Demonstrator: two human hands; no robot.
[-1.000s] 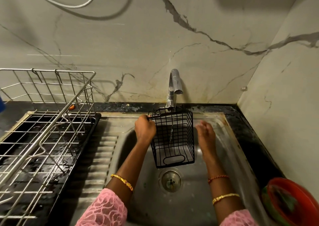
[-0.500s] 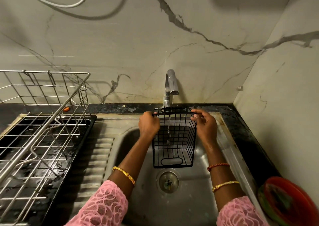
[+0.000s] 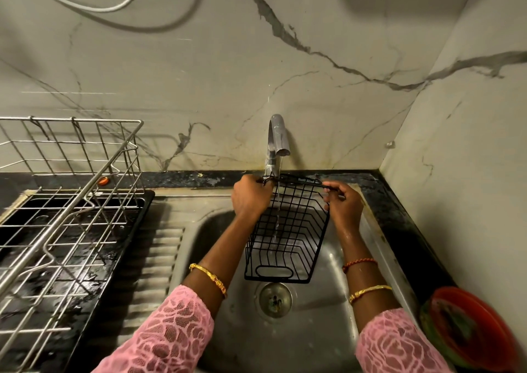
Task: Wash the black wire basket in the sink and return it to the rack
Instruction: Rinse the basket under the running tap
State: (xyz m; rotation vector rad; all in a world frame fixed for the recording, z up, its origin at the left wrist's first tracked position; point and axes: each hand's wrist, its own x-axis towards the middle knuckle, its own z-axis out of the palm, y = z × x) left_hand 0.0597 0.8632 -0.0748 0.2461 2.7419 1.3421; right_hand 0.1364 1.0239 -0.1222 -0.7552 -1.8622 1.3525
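Note:
The black wire basket (image 3: 288, 238) hangs tilted over the steel sink (image 3: 322, 330), its open side facing me. A thin stream of water from the grey tap (image 3: 277, 139) runs down through its wires. My left hand (image 3: 251, 197) grips the basket's top left corner. My right hand (image 3: 343, 201) pinches the top right rim. The metal dish rack (image 3: 65, 201) stands on a black tray at the left.
The ribbed drainboard (image 3: 159, 258) lies between rack and sink bowl. The drain (image 3: 275, 299) sits just below the basket. A red bowl (image 3: 473, 324) rests on the black counter at the lower right. Marble walls close in behind and at the right.
My right hand came up from beside the basket and took hold of its top right rim. The basket tipped flatter under the running water.

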